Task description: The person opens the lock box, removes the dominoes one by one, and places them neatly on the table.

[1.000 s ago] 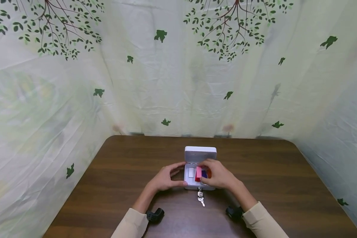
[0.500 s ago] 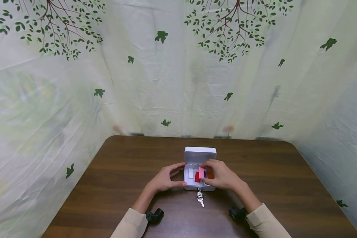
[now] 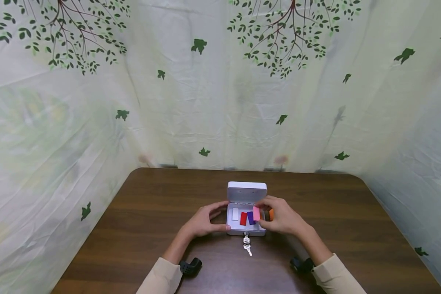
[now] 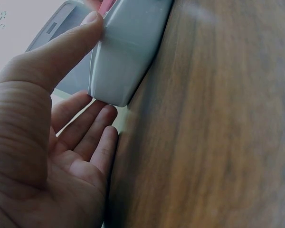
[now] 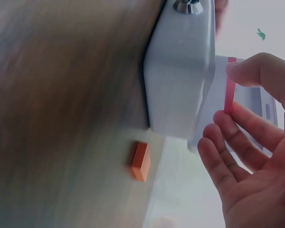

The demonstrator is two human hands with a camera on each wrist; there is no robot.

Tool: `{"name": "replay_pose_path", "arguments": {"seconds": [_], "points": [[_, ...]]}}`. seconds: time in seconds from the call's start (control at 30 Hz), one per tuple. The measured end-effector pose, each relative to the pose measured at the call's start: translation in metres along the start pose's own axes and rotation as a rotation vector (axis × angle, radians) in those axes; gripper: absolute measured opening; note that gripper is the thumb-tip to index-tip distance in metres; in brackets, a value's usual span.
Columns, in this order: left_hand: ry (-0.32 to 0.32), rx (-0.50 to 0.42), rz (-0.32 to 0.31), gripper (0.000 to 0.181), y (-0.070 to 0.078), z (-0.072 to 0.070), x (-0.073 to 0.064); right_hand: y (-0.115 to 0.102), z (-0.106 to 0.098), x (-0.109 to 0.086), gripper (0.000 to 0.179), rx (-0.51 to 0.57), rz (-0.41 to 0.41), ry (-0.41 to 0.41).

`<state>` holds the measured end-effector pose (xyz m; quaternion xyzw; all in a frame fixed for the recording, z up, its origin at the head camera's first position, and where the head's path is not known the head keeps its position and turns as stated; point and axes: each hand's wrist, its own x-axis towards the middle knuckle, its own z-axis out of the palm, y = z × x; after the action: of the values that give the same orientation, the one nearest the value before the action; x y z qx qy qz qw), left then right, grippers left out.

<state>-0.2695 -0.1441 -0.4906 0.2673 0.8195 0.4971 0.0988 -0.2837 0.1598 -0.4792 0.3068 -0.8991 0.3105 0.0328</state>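
A small white cash box (image 3: 239,232) stands with its lid (image 3: 247,191) raised. My left hand (image 3: 205,220) holds its left side, thumb at the front corner and fingers at the back one, as the left wrist view also shows. Between thumb and fingertips my right hand (image 3: 283,216) pinches a pink block (image 3: 256,213) upright over the right part of the box. Inside, from left to right, lie a white block (image 3: 235,214), a red block (image 3: 243,219) and a slightly slanted purple block (image 3: 250,218), which the pink one partly overlaps.
An orange block (image 5: 141,161) lies on the brown table (image 3: 176,188) just right of the box, partly behind my right hand in the head view. Keys (image 3: 247,245) hang from the lock at the box's front. A leaf-printed curtain (image 3: 242,102) closes off the back.
My right hand has carried the pink block rightward, from above the red block to past the purple one. The red and purple blocks have come into view. My left hand stays put.
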Motion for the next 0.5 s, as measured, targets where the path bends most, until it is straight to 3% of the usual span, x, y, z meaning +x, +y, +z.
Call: {"name": "replay_pose_path", "arguments": {"seconds": [0.37,0.5], "points": [[-0.008,-0.01,0.005,0.081,-0.002,0.0,0.001,0.01,-0.01,-0.008,0.041,-0.02,-0.018,0.033],[-0.004,0.002,0.0,0.082,-0.016,0.002,0.005,0.012,-0.015,-0.009,0.042,-0.005,-0.007,0.03]]}}
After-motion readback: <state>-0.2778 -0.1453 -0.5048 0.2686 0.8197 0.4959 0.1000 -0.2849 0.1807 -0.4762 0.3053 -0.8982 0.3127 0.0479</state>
